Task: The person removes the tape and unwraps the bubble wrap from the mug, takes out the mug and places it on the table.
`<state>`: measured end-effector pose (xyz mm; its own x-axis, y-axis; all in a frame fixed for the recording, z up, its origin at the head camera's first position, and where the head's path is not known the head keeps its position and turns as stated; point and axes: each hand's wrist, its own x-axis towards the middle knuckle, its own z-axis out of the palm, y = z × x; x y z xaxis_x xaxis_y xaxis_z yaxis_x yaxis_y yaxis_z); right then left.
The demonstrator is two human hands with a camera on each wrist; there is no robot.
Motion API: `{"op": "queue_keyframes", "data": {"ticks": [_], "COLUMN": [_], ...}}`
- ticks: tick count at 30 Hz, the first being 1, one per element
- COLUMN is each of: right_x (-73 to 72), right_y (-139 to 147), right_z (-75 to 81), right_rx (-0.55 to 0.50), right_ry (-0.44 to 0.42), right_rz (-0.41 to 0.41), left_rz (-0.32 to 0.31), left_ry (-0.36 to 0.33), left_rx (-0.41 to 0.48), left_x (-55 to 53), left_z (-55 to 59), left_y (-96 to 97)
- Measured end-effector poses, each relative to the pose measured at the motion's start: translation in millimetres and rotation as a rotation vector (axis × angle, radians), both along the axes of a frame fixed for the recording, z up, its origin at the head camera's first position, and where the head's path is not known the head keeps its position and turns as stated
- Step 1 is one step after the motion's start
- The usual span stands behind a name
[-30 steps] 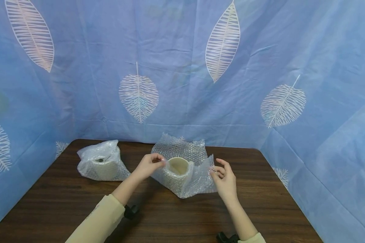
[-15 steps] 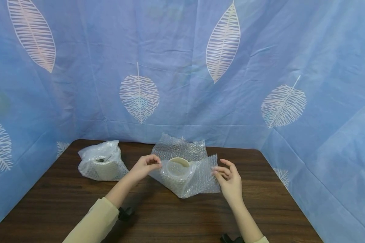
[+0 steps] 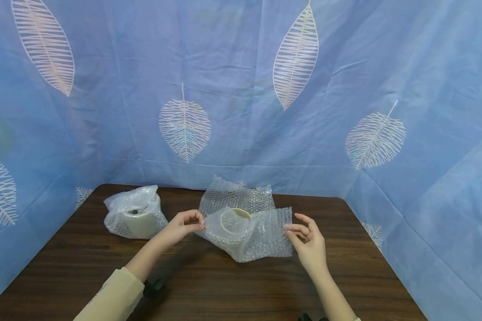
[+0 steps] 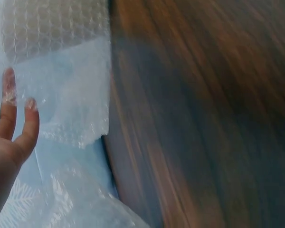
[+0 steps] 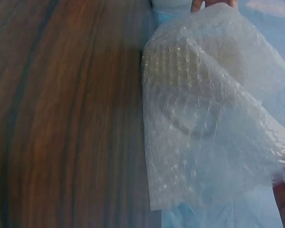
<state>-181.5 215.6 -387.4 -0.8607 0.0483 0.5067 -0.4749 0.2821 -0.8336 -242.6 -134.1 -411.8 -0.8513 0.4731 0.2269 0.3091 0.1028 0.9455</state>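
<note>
A cream cup (image 3: 242, 213) stands upright mid-table in a sheet of bubble wrap (image 3: 270, 232). Part of its far rim shows; film covers the rest. My left hand (image 3: 183, 224) pinches the wrap's left edge between thumb and fingers, holding a flap across the cup's mouth. On the other side, my right hand (image 3: 312, 244) pinches the right edge, its fingers partly spread. The right wrist view shows the cup's body blurred behind the film (image 5: 199, 156). In the left wrist view, fingertips (image 4: 9, 85) lie against the bubbled sheet.
To the left sits a second cream cup-like item (image 3: 138, 225) bundled in bubble wrap (image 3: 114, 203). The dark wooden table (image 3: 225, 290) ends at a blue leaf-print curtain (image 3: 233, 133) at the back and sides.
My left hand has moved left and toward me, drawing the flap across the cup's mouth. My right hand has shifted slightly right, spreading the wrap's right side. The wrapped bundle stays put.
</note>
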Motion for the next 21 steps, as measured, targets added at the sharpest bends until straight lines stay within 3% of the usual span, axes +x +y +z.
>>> {"op": "queue_keyframes", "data": {"ticks": [2,6,9,13,18,21], "right_x": [1.6,-4.2,-7.9,-5.7,-4.2,-3.4], "right_y": [2,14,23,27,32,34], "right_z": [-0.3,-15.9,-26.5,-29.1,-32.4,-33.4], "right_rx": [0.004,0.017,0.029,0.066,0.119,0.141], "right_ry": [0.008,0.033,0.042,0.063,0.080,0.074], "right_rz": [0.016,0.080,0.123,0.154,0.208,0.217], "left_rz": [-0.039,-0.111,-0.146,-0.182,-0.166,-0.089], "left_ry": [0.017,0.027,0.025,0.023,-0.010,-0.040], "left_rx": [0.016,0.016,-0.007,-0.020,-0.055,-0.099], "left_x": [1.0,3.6,6.4,8.3,9.5,9.1], "left_z": [-2.6,-6.8,-8.7,-11.8,-13.5,-12.7], "left_y": [-3.6,-10.5,-13.9,-17.1,-19.9,-19.8]}}
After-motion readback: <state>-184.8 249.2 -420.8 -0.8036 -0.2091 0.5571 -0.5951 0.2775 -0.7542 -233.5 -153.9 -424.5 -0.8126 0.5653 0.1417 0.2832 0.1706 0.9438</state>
